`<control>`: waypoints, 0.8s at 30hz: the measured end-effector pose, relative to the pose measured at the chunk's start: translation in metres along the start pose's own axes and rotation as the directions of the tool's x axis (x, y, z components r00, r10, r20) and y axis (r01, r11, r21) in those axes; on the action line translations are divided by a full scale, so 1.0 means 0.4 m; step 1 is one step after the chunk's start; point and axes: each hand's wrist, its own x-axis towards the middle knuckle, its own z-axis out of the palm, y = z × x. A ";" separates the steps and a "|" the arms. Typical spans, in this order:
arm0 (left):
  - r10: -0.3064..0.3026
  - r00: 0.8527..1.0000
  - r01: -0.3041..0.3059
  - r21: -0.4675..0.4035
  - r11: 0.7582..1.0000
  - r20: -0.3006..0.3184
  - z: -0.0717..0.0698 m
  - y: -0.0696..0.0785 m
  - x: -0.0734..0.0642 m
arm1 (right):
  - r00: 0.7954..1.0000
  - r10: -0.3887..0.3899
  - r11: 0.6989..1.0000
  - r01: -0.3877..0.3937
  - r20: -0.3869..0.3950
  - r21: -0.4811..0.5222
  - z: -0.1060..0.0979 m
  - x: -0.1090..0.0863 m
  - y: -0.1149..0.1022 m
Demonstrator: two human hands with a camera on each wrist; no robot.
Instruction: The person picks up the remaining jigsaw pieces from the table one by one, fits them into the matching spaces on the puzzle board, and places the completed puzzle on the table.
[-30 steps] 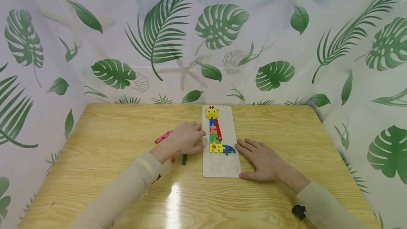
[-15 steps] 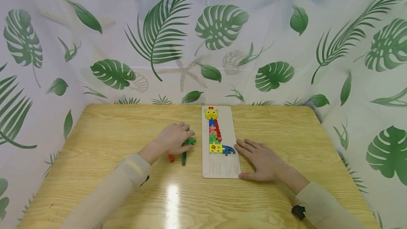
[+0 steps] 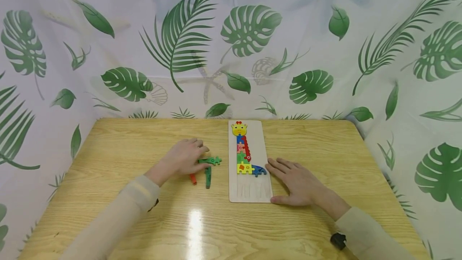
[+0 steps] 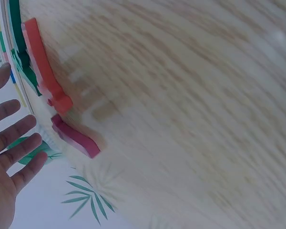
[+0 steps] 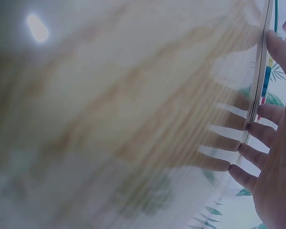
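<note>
My left hand point(image 3: 185, 157) hovers over loose puzzle pieces left of the board, its fingers apart and holding nothing. Beneath or beside it lie a green piece with a knobbed end point(image 3: 214, 160), a dark green strip point(image 3: 208, 179) and a red piece point(image 3: 193, 179), partly covered. A pink piece point(image 4: 76, 137), hidden in the head view, shows in the left wrist view near the red one. My right hand point(image 3: 297, 181) lies spread on the table, fingertips and thumb at the right edge of the pale puzzle board point(image 3: 256, 139).
On the board sits a partly filled giraffe puzzle: yellow head point(image 3: 239, 128), coloured neck pieces, a red mane point(image 3: 247, 149), a yellow body piece point(image 3: 244, 167) and a blue piece point(image 3: 259, 170). Leg-shaped outlines show below. A leaf-patterned cloth point(image 3: 252, 95) stands behind the wooden table point(image 3: 306, 139).
My left hand has drawn back leftward from the board's edge, uncovering the green pieces and covering the pink one. My right hand stays in place at the board.
</note>
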 end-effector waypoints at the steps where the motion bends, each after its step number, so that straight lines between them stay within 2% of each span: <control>1: -0.004 1.000 0.004 0.000 1.000 0.000 0.001 -0.004 -0.003 | 1.000 0.000 1.000 0.000 0.002 -0.001 0.000 0.000 0.000; 11: -0.031 0.999 0.031 0.021 0.999 0.015 0.001 -0.028 -0.027 | 1.000 -0.001 1.000 0.001 0.003 0.010 -0.001 0.000 -0.001; 24: -0.035 0.999 0.035 0.007 0.999 -0.026 0.022 -0.060 -0.046 | 1.000 0.000 1.000 0.000 0.004 0.004 0.000 -0.001 0.002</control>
